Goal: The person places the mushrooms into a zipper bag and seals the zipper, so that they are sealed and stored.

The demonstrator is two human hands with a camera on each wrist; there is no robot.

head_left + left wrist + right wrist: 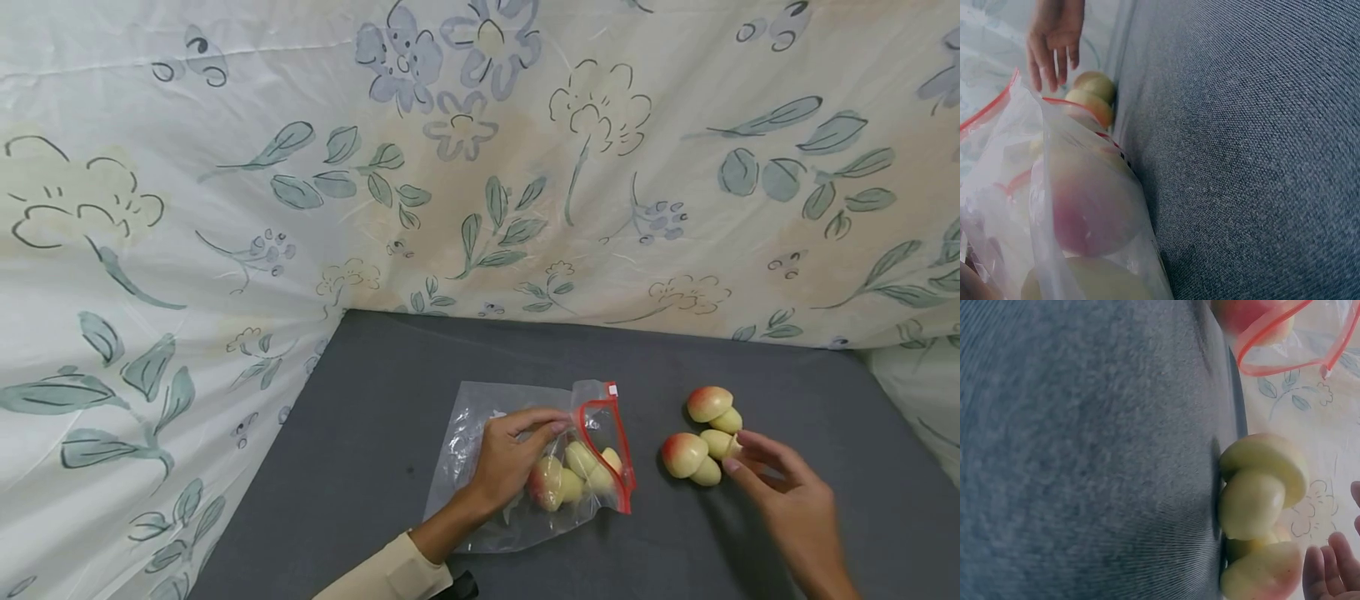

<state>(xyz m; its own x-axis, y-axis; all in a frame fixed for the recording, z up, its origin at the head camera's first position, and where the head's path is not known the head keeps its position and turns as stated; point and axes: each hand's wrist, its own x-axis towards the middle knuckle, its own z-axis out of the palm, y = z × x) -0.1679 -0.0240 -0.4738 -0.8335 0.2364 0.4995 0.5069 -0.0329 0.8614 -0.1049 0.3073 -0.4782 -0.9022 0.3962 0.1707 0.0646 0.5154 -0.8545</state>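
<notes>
Fingers [551, 427] of the left hand [510, 462] pinch the zip bag [525, 467] open; right hand [787, 496], fingers relaxed, touches the fruit pieces [701, 454] on the table [375, 467].

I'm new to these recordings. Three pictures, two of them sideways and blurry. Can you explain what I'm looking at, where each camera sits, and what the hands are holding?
No machine here: a person works with two bare hands. The big picture comes from a camera on the head, looking down at a grey surface with a flowered cloth hung behind it. The other two come from cameras strapped to each wrist, so they sit low and tilted.

The left hand holds the mouth of a clear zip bag with a red seal; several peach-coloured toy fruits lie inside. The right hand, fingers relaxed, holds nothing and reaches to the loose fruits lying beside the bag; whether its fingertips touch them is hard to tell.
</notes>
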